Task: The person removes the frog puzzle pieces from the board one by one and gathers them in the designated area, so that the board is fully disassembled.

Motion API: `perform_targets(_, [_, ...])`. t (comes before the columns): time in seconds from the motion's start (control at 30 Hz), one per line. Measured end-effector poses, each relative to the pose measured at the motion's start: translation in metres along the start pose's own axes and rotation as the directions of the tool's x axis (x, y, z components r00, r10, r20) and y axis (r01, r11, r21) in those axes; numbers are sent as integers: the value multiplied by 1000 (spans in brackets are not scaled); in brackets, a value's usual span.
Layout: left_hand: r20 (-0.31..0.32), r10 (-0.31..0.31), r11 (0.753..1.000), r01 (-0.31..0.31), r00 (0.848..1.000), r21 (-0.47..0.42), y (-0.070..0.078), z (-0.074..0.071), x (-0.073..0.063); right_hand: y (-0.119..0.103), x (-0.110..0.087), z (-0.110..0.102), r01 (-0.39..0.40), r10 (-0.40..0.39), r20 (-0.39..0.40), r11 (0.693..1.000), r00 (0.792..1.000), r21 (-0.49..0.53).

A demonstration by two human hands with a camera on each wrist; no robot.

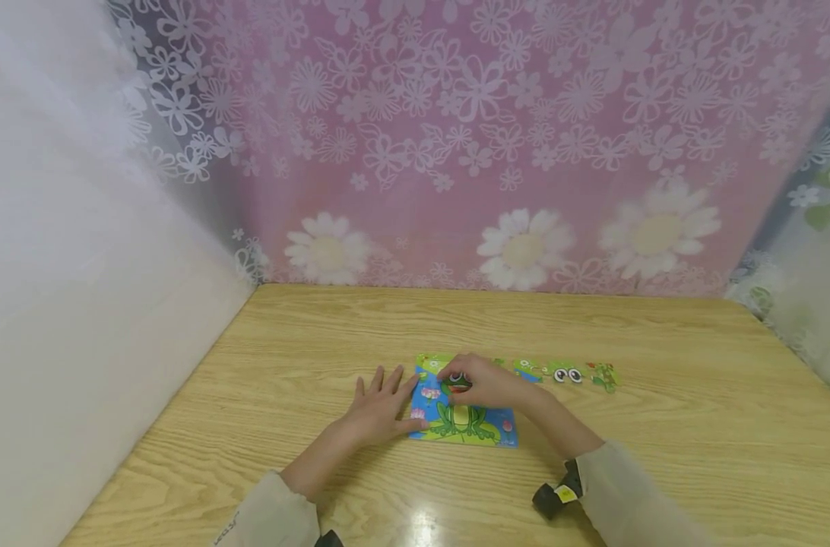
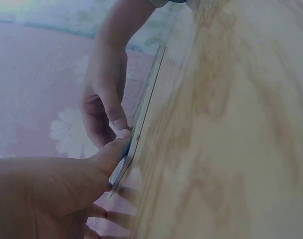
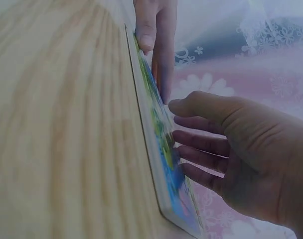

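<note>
A jigsaw board (image 1: 504, 427) with a green frog on a blue pond lies flat on the table. My left hand (image 1: 379, 414) rests at its left side with fingers spread; the thumb (image 2: 111, 154) lies on the board's near edge. Bent fingers of my right hand (image 1: 486, 382) stand over the board, around a frog-mouth puzzle piece (image 1: 459, 383). In the right wrist view, those fingertips (image 3: 179, 137) touch the board's face. Part of the board's upper right is hidden by this hand. Beyond it lies a loose piece with the frog's eyes (image 1: 568, 375).
More loose puzzle pieces lie right of the board: a green-and-blue one (image 1: 528, 371) and a green one with a red spot (image 1: 603, 377). Wood-grain table (image 1: 695, 425) surrounds them. A pink flowered curtain (image 1: 415, 190) hangs along the far edge, with a white sheet (image 1: 114, 251) at left.
</note>
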State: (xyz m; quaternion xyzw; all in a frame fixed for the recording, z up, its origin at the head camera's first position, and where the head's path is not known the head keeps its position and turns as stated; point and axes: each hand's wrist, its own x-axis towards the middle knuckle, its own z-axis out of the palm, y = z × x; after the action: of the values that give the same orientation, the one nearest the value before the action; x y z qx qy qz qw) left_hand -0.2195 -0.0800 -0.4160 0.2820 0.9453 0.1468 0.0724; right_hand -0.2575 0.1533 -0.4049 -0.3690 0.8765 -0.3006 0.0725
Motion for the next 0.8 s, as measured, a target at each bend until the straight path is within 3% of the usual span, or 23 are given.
perform_targets(0.4, [-7,1,1000,-1,1000,25,0,2,1,-3,-2,6,-14,15,4,995,1000,-103])
perform_targets(0.8, [-16,4,1000,-3,1000,30,-1,2,2,-7,-3,4,45,-46,-21,997,999,-60])
